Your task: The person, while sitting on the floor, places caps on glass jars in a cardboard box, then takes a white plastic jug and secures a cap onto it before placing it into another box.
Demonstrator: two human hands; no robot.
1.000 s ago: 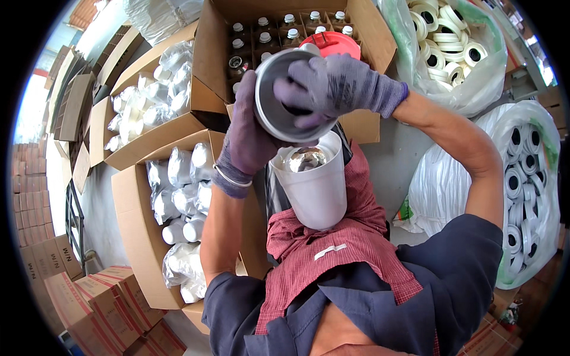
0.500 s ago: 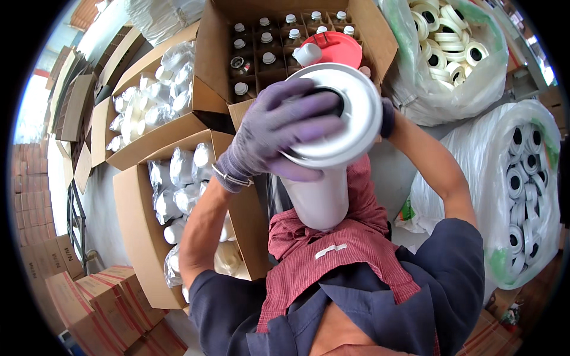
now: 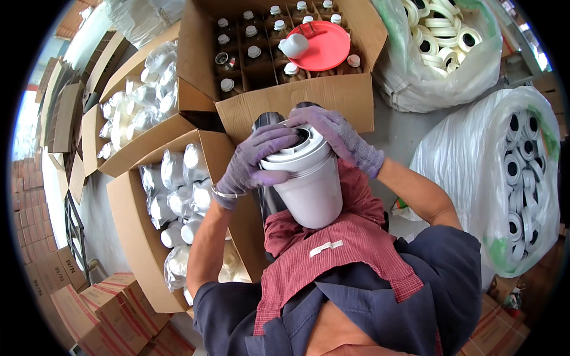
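A white plastic canister (image 3: 312, 199) with a broad rounded ring top (image 3: 291, 155) stands slightly tilted on my lap, against a red checked apron. My left hand (image 3: 258, 157), in a purple-grey glove, is curled around the near left of the ring, with the thumb low on its side. Over the far right of the rim bends my right hand (image 3: 341, 136), gloved alike, its fingers reaching toward the dark round opening (image 3: 303, 136) at the top. Both hands touch the canister.
Ahead stands a carton (image 3: 297, 104) of capped bottles in dividers, topped by a red disc (image 3: 329, 47) and a white cup (image 3: 294, 45). Cartons (image 3: 136, 249) of silvery wrapped pieces are at left. Clear plastic sacks (image 3: 451, 148) of white rings are at right.
The canister has come down and leans less toward me. My right hand has moved from behind the rim onto its top. My left hand has shifted down with the ring.
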